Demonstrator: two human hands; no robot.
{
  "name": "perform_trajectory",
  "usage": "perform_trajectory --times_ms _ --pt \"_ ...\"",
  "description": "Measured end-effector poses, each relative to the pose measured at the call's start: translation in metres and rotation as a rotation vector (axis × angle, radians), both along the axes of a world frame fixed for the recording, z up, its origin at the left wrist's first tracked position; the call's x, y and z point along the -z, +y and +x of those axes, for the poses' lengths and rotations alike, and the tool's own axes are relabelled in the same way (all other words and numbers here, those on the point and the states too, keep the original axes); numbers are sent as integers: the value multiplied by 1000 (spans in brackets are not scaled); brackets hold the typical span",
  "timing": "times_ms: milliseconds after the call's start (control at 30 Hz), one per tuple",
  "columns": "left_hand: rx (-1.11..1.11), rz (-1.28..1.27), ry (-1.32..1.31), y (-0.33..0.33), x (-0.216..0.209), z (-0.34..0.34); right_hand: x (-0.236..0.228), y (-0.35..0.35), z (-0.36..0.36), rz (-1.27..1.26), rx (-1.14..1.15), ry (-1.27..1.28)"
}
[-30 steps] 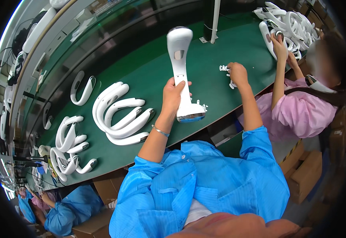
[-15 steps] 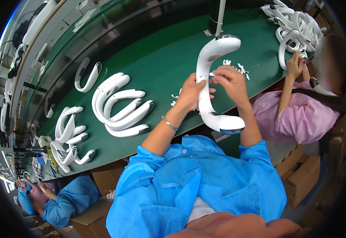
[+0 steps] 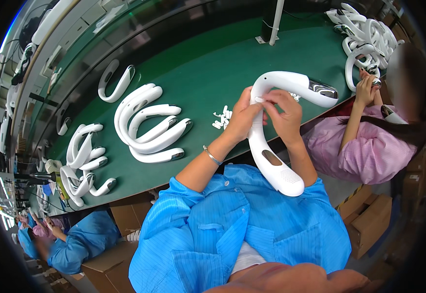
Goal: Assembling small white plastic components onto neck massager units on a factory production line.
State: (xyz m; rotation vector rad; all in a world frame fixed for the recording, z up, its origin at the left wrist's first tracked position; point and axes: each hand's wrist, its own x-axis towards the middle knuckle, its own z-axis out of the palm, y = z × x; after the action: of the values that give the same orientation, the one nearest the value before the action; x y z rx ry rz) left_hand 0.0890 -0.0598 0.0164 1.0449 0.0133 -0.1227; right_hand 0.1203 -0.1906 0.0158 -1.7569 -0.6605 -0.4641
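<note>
The left hand (image 3: pixel 244 119) is wrapped around the middle of a white curved device (image 3: pixel 259 141), its thumb lying along the near face. The right hand (image 3: pixel 286 115) has its thumb and fingers drawn together at a small white piece (image 3: pixel 259 99), which lies against the device beside the left thumb. The fingertips crowd that spot, so I cannot tell whether they pinch the piece or only press it, nor whether it is seated.

Half a second ago the right fingertips hold a piece just off the device's side; now it meets the surface, and the device is turned so its dark glossy end points right and its perforated end hangs toward the person's front. I judge that the work has passed from bringing the piece over to fitting it, with the left hand as the steadying clamp.

The device is held up over the near edge of the green table (image 3: pixel 193 85). Loose white pieces (image 3: pixel 223 119) lie on the tabletop beyond the left wrist, and a second bunch (image 3: pixel 295 96) shows partly behind the right hand. Farther left, a nested group of curved devices (image 3: pixel 144 146) rests on the surface, with a smaller stack (image 3: pixel 79 151) past it. To the right, a co-worker in pink (image 3: pixel 364 141) handles another device beside a heaped pile (image 3: pixel 371 31).
</note>
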Motion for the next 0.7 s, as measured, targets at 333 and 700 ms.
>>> perform_trajectory --times_ms 333,700 --pt "0 -208 20 -1 11 -3 -11 -3 -22 -336 -26 4" --pt "6 -200 68 -2 9 -8 -3 6 -26 355 -126 481"
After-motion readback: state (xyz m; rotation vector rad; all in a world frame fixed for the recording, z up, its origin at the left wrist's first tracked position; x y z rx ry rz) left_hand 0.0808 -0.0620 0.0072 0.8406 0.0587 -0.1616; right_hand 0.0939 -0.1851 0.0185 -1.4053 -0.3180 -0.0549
